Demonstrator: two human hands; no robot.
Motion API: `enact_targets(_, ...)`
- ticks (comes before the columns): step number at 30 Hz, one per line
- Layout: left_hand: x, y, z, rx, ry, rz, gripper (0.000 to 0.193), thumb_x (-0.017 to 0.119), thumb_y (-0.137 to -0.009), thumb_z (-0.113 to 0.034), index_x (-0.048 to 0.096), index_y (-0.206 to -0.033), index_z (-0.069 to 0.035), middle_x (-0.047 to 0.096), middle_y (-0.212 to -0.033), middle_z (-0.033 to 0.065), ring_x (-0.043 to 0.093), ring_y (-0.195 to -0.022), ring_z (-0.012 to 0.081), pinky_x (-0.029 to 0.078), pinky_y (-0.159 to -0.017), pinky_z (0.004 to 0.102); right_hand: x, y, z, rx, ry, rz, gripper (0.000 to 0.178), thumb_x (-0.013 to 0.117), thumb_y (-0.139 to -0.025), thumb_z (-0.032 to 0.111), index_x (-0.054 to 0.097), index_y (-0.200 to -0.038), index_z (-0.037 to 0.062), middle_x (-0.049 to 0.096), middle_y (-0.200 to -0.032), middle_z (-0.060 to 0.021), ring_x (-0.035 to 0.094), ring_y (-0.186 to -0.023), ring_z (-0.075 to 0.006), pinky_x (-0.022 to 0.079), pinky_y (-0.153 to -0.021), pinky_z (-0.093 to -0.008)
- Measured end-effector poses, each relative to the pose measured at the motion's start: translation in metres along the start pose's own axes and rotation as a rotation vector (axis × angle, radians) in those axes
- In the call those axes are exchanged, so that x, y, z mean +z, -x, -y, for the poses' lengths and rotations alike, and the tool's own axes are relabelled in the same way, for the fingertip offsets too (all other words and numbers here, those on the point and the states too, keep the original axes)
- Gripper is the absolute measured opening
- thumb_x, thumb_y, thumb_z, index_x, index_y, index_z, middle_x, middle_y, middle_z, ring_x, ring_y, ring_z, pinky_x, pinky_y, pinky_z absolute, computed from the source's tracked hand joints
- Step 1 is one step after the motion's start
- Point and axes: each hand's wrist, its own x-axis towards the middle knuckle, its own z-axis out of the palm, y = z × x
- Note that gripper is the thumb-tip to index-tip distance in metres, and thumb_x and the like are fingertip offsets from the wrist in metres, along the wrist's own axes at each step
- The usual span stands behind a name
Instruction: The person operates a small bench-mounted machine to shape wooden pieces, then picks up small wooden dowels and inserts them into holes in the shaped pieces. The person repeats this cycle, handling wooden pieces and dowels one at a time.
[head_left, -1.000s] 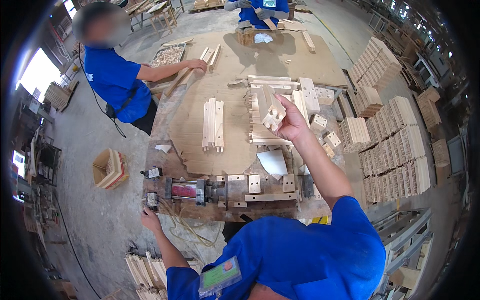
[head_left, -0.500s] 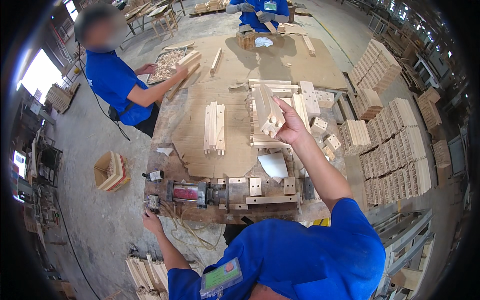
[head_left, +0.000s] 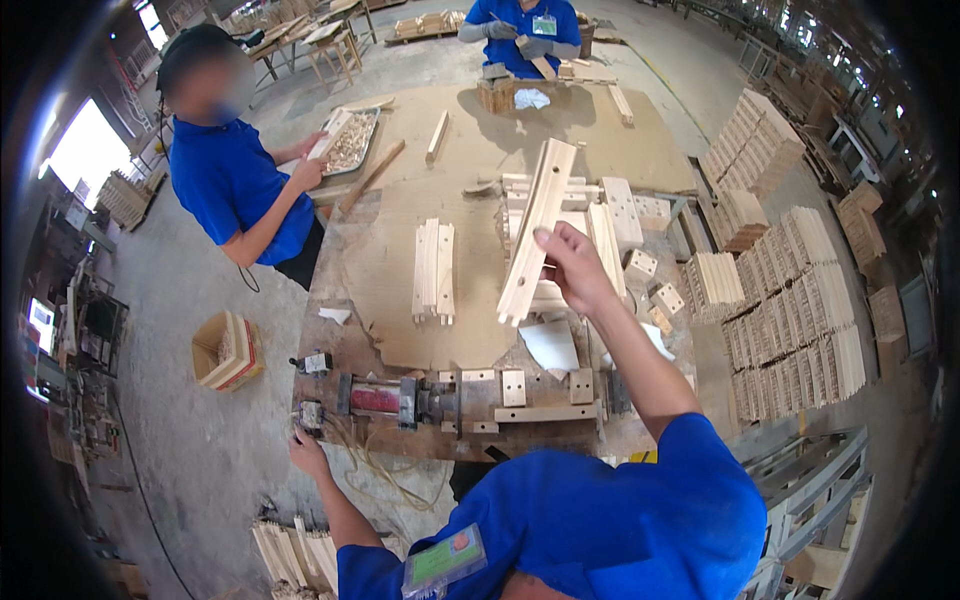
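Note:
My right hand (head_left: pixel 580 272) is closed around a bundle of pale wooden strips (head_left: pixel 541 215), tilted with its upper end to the right. Dark round holes show on its face. It hangs above a stack of similar wooden pieces (head_left: pixel 598 240), partly covering them. At the table's near left edge, my left hand (head_left: pixel 311 456) is closed at a small metal hand valve (head_left: pixel 310 414); its fingertips are only partly visible. Right of that valve lies a clamp cylinder (head_left: pixel 376 399) with a red body. Drilled wooden blocks (head_left: pixel 513 388) and a long wooden bar (head_left: pixel 545 413) sit beside it.
Several joined strips (head_left: pixel 433 270) lie on the cardboard (head_left: pixel 385 290). A co-worker (head_left: pixel 240 190) at left holds wood by a tray of dowels (head_left: pixel 352 142); another (head_left: pixel 520 40) works across the table. Wood stacks (head_left: pixel 795 320) stand at right, a cardboard box (head_left: pixel 226 350) on the left floor.
My right hand has turned the wooden strips, so their long holed face now shows instead of their ends. My left hand stays by the valve. The left co-worker has drawn wood toward the body.

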Motion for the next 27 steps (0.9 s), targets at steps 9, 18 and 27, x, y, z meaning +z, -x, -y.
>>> enact_targets(9, -0.001, -0.001, 0.005, -0.013, 0.014, -0.012, 0.046, 0.058, -0.105, -0.039, 0.070, -0.097, 0.005, 0.071, -0.092, 0.0300, 0.066, -0.087, 0.0517, 0.049, -0.077, 0.0587, 0.000, 0.024, -0.025, -0.767, 0.754, -0.121, 0.055, 0.084, -0.089, 0.012, 0.053, -0.132, -0.0028, 0.068, -0.121, -0.0160, 0.072, -0.111, -0.0248, 0.059, -0.100, -0.0384)
enact_targets(18, 0.001, 0.000, 0.005, -0.006, 0.008, 0.000, 0.045, 0.057, -0.105, -0.037, 0.069, -0.098, 0.005, 0.071, -0.092, 0.0305, 0.067, -0.087, 0.0525, 0.049, -0.077, 0.0585, -0.003, 0.027, -0.029, -0.916, 0.868, -0.137, 0.061, 0.088, -0.083, 0.014, 0.057, -0.132, -0.0029, 0.069, -0.117, -0.0213, 0.073, -0.102, -0.0303, 0.061, -0.089, -0.0379)
enact_targets(27, 0.001, 0.002, 0.006, -0.021, -0.006, 0.000, 0.046, 0.057, -0.105, -0.039, 0.070, -0.097, 0.005, 0.072, -0.091, 0.0297, 0.069, -0.086, 0.0506, 0.051, -0.077, 0.0579, -0.005, 0.029, -0.028, -0.966, 0.953, -0.115, 0.063, 0.088, -0.081, 0.015, 0.055, -0.132, -0.0015, 0.069, -0.116, -0.0229, 0.072, -0.101, -0.0342, 0.059, -0.085, -0.0395)
